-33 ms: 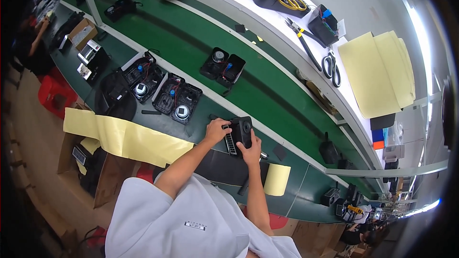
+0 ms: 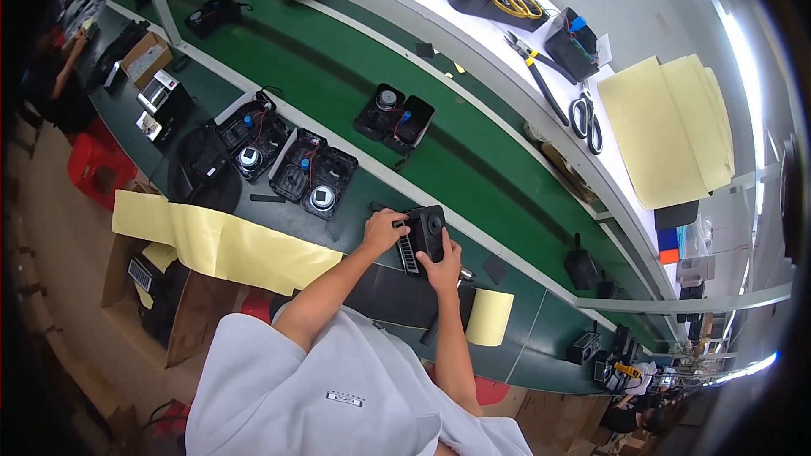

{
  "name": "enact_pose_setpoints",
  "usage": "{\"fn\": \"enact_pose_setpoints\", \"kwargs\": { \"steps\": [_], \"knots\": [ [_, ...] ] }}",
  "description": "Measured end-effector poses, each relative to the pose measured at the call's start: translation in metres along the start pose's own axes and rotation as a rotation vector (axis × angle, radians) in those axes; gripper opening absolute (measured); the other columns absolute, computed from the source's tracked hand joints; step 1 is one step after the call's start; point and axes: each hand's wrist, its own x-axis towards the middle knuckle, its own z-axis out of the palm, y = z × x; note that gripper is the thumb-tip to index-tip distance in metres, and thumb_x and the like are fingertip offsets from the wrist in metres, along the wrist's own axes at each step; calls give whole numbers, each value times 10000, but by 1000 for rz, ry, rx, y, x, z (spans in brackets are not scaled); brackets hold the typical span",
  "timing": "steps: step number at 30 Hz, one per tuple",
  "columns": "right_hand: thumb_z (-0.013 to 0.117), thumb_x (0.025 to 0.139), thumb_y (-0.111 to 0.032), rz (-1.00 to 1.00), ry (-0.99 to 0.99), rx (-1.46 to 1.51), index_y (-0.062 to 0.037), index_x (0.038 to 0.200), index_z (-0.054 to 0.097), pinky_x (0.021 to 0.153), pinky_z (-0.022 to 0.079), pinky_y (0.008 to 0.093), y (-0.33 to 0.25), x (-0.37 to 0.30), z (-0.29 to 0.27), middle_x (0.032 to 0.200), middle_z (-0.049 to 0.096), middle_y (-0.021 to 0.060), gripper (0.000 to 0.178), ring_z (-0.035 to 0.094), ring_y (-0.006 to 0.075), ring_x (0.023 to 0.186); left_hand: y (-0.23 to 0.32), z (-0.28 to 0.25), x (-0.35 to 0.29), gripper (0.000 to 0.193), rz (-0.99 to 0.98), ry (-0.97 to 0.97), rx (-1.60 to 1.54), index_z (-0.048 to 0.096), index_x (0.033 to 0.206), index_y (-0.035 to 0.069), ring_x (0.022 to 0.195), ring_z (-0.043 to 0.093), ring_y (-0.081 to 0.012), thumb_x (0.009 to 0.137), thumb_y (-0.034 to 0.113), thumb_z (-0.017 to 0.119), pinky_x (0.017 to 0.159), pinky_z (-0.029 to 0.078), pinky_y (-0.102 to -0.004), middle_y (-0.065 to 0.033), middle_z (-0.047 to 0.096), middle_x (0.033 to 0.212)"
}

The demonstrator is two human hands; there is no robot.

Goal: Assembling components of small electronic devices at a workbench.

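Both my hands are on a black box-shaped speaker housing [image 2: 428, 230] above the bench, a round speaker face on its side. My left hand [image 2: 384, 232] has its fingers closed on the housing's left edge, at the top of a narrow panel with a light grid [image 2: 408, 255]. My right hand [image 2: 442, 265] grips the housing's lower right side, thumb and fingers pressed against it. Under my hands lies a black mat [image 2: 384, 294]. Left of them, two opened speaker housings [image 2: 313, 176] [image 2: 252, 137] show round speakers and red and blue wiring.
A yellow sheet strip [image 2: 228, 241] runs along the bench's near edge, and a yellow roll [image 2: 490, 318] stands to the right. Beyond is a green conveyor belt [image 2: 481, 177] carrying another opened housing [image 2: 394, 118]. The overhead shelf holds pliers [image 2: 537, 76], scissors [image 2: 585, 122] and yellow sheets [image 2: 667, 131].
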Motion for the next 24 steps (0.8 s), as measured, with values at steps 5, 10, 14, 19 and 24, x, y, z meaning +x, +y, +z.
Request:
{"fn": "enact_pose_setpoints", "kwargs": {
  "steps": [5, 10, 14, 19, 24],
  "knots": [
    [848, 645, -516, -74, 41, -228, -191, 1491, 431, 938, 485, 465, -5, -2, 9, 1310, 484, 262, 998, 562, 417, 1134, -3, 1, 1, 393, -31, 2, 16, 746, 1090, 122, 1134, 585, -294, 740, 288, 811, 976, 442, -441, -65, 657, 1180],
    [846, 638, -530, -79, 69, -285, -200, 1496, 420, 938, 475, 489, -5, -2, 14, 1320, 479, 265, 1013, 555, 428, 1140, -3, 2, 1, 417, -31, 15, 51, 736, 1100, 98, 1131, 587, -304, 738, 291, 811, 973, 450, -432, -72, 651, 1195],
    [846, 638, -527, -42, 69, -254, -208, 1505, 404, 950, 451, 503, -7, -3, 16, 1330, 467, 270, 1024, 534, 433, 1158, -2, 2, -2, 410, -19, 30, 20, 734, 1085, 76, 1131, 586, -309, 739, 283, 809, 976, 456, -420, -84, 648, 1195],
    [841, 648, -527, -43, 59, -327, -214, 1512, 390, 961, 423, 523, -16, -4, 17, 1350, 448, 279, 1023, 502, 440, 1190, -5, 4, -5, 476, 10, 55, -32, 686, 1152, 47, 1116, 592, -315, 734, 239, 809, 975, 458, -414, -104, 652, 1162],
    [833, 657, -536, -30, 31, -401, -213, 1514, 386, 964, 416, 529, -26, -4, 14, 1360, 440, 283, 1019, 500, 443, 1187, -5, 9, -6, 583, 1, 99, -203, 603, 1228, 24, 1068, 613, -316, 705, 156, 824, 944, 476, -406, -124, 667, 1091]
  ]
}}
